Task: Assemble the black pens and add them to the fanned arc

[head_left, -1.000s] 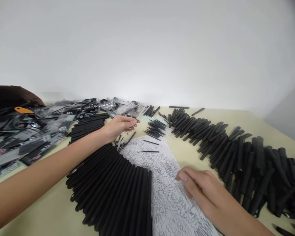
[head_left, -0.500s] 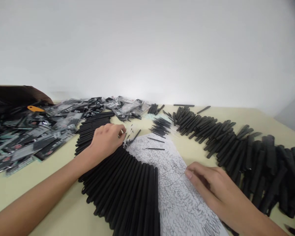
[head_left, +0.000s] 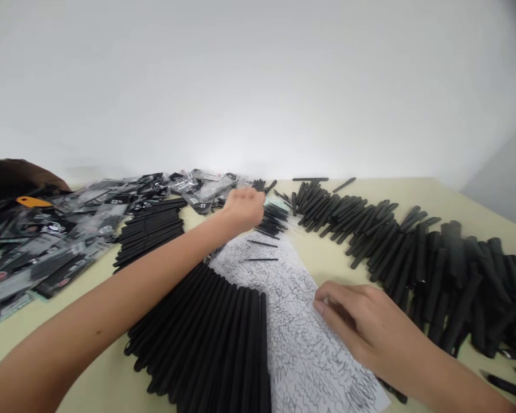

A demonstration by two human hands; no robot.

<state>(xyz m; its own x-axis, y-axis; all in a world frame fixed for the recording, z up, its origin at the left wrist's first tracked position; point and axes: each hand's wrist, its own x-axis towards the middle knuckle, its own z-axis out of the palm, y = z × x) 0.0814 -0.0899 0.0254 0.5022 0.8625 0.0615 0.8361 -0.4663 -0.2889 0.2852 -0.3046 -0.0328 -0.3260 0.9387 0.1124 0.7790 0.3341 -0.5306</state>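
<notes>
My left hand reaches across the table, curled, at the left side of a small pile of thin black pen refills. Its fingertips are hidden, so what it holds, if anything, does not show. My right hand hovers over a white sheet covered in dark scribbles. Its thumb and forefinger are pinched together, and anything between them is too small to name. Two thin dark sticks lie on the sheet. Black pen-like tubes lie side by side in a fan under my left forearm.
More black tubes run in a long heap along the right. Clear plastic packets pile up at the left, with an orange handle among them. A dark brown container stands behind. A white wall bounds the back.
My left hand has moved forward and right, from beside the fanned tubes to the refill pile. My right hand keeps its pinch over the sheet. The view has shifted slightly.
</notes>
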